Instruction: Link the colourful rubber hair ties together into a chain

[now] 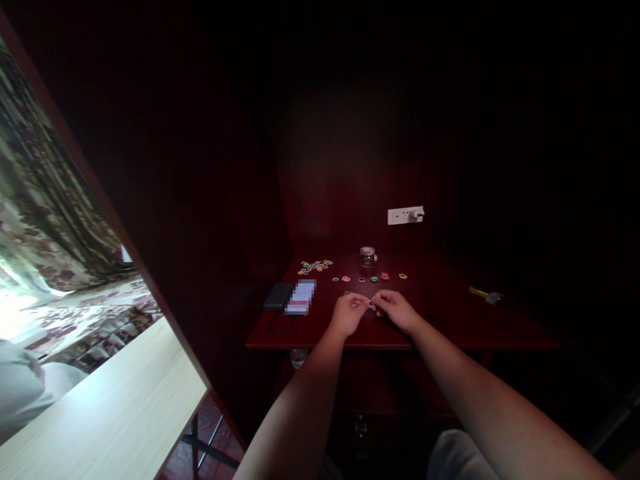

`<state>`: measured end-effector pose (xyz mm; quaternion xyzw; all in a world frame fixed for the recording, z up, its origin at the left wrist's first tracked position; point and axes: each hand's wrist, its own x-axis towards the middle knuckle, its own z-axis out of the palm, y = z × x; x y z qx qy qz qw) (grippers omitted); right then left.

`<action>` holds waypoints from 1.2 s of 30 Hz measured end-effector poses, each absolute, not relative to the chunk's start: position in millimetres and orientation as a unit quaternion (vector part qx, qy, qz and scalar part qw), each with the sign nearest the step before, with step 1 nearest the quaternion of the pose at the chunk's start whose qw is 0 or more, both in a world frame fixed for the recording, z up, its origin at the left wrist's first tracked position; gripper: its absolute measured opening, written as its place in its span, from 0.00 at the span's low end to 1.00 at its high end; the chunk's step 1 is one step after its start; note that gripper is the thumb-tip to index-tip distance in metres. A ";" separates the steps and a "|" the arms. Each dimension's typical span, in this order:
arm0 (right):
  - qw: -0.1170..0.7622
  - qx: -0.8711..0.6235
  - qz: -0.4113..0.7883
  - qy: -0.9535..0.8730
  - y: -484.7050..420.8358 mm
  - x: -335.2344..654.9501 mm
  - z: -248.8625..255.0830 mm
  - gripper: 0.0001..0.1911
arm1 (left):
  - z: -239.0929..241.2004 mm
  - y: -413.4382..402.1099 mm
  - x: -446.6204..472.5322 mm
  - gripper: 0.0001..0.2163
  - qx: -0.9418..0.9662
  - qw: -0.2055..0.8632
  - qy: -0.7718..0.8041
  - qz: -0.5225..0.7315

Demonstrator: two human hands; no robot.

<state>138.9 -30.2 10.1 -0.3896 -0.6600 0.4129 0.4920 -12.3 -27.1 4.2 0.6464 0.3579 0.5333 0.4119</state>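
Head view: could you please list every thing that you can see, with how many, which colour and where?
table: one, dark red, centre
heap of rings: count unclear, mixed colours, far left of the table
row of rings: about six, mixed colours, in front of the jar
jar: one, clear glass, far middle of the table
socket: one, white, on the wall above the jar
box: one, black, left part of the table
yellow thing: one, right part of the table, too small to tell
board: one, pale wood, lower left
curtain: one, flowered, far left
small thing: one, colour unclear, between both hands' fingertips
left hand: on the table, near its front
right hand: beside the left
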 end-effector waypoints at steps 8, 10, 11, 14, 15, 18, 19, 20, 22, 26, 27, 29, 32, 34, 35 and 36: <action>0.515 -0.394 0.414 -0.639 -30.9 138.5 10.8 0.15 | 6.7 -30.9 -10.5 0.07 0.649 0.437 0.363 0.506; 0.512 -0.393 0.412 -0.643 -31.6 138.4 11.1 0.16 | 7.6 -31.6 -10.7 0.07 0.647 0.434 0.370 0.507; 0.509 -0.391 0.413 -0.646 -32.0 138.4 11.3 0.16 | 7.9 -31.7 -10.9 0.06 0.645 0.431 0.372 0.510; 0.497 -0.386 0.420 -0.654 -33.5 138.8 12.2 0.17 | 8.1 -31.3 -12.0 0.06 0.641 0.419 0.369 0.527; 0.494 -0.384 0.420 -0.657 -33.9 139.0 12.5 0.17 | 8.0 -31.0 -12.4 0.06 0.640 0.415 0.368 0.533; 0.486 -0.382 0.410 -0.671 -33.8 139.8 12.0 0.16 | 7.7 -30.0 -13.4 0.07 0.634 0.404 0.369 0.546; 0.482 -0.382 0.405 -0.676 -33.1 140.1 11.2 0.15 | 7.7 -29.7 -13.6 0.07 0.632 0.402 0.370 0.550; 0.478 -0.385 0.400 -0.681 -32.2 140.3 10.2 0.15 | 7.7 -29.4 -13.7 0.07 0.631 0.401 0.369 0.552; 0.473 -0.391 0.388 -0.688 -30.0 140.5 7.8 0.15 | 7.7 -29.2 -13.8 0.07 0.627 0.401 0.370 0.556; 0.479 -0.398 0.379 -0.684 -28.3 139.9 5.9 0.16 | 7.0 -29.4 -13.8 0.09 0.624 0.413 0.370 0.551; 0.481 -0.398 0.382 -0.682 -28.7 139.5 6.5 0.16 | 6.7 -29.5 -13.7 0.10 0.624 0.418 0.367 0.549; 0.480 -0.399 0.391 -0.676 -30.3 138.6 8.8 0.16 | 6.8 -30.0 -13.5 0.10 0.625 0.425 0.362 0.546; 0.480 -0.401 0.407 -0.666 -32.9 137.7 12.5 0.16 | 8.9 -31.3 -13.4 0.09 0.622 0.428 0.363 0.546; 0.491 -0.398 0.415 -0.654 -33.9 137.9 13.9 0.15 | 10.7 -32.3 -13.6 0.09 0.618 0.427 0.364 0.550; 0.499 -0.396 0.419 -0.647 -34.2 138.3 14.2 0.15 | 11.5 -32.7 -13.8 0.09 0.615 0.426 0.366 0.553; 0.507 -0.395 0.424 -0.638 -34.5 138.7 14.4 0.15 | 11.9 -32.9 -14.0 0.09 0.612 0.426 0.367 0.556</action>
